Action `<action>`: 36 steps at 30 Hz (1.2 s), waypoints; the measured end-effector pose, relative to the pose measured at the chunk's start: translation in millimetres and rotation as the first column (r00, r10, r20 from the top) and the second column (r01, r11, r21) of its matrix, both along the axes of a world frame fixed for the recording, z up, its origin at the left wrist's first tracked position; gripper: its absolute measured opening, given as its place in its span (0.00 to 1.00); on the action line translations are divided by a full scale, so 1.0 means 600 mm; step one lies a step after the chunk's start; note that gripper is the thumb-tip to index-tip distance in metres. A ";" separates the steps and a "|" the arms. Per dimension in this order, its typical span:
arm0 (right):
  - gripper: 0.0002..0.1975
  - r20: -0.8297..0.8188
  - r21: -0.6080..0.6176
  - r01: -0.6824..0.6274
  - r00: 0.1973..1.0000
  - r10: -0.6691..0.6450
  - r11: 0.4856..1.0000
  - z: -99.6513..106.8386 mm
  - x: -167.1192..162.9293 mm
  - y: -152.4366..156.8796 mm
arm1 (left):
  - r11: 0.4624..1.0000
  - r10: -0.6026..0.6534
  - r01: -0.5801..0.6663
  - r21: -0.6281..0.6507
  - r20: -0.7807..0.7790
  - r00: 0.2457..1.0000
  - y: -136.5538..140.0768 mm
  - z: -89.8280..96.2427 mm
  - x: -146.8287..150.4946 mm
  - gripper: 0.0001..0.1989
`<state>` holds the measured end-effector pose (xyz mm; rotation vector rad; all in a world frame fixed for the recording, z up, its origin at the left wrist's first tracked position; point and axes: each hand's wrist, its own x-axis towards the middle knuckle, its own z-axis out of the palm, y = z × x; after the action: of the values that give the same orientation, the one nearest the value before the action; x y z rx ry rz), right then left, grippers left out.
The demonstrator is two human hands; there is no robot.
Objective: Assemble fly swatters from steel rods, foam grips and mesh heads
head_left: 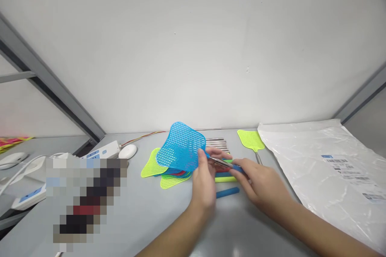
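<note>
A blue mesh fly swatter [181, 144] is raised above the table. My left hand [204, 184] pinches it at the neck, below the mesh head. From there a metal rod [221, 162] runs to the right, to a blue handle end held in the fingers of my right hand [265, 186]. Under and beside the raised head lies a pile of swatter heads, with a yellow-green one [150, 165] on the left and red and blue ones partly covered. Blue [228, 192] and yellow-green handle grips [225, 179] lie below my hands, partly hidden by them.
Several metal rods [217, 143] lie behind my hands. A yellow-green swatter [251, 140] rests near a white plastic mailer [301, 160] with a label. On the left are a white round object [128, 151], power strips [105, 150] and a pixelated area. A wall closes the back.
</note>
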<state>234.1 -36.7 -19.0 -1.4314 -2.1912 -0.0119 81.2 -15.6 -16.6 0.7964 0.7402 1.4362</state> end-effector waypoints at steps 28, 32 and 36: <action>0.17 0.161 0.067 0.260 0.950 -0.267 0.963 0.043 0.020 0.044 | 0.961 -0.215 0.270 0.055 -0.466 0.858 -0.025 0.034 -0.007 0.16; 0.18 0.212 0.079 0.250 0.942 -0.261 0.965 0.057 0.028 0.054 | 0.886 -0.046 0.381 0.264 -0.768 0.639 -0.031 0.023 -0.010 0.12; 0.18 0.191 0.073 0.206 0.958 -0.216 0.976 0.096 0.017 0.054 | 0.613 0.317 0.677 0.407 -0.912 0.262 -0.026 0.004 0.009 0.10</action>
<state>244.6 -4.4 38.3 -1.6912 -2.1614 -0.2967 86.6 -31.2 -14.3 2.5837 0.7898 0.7639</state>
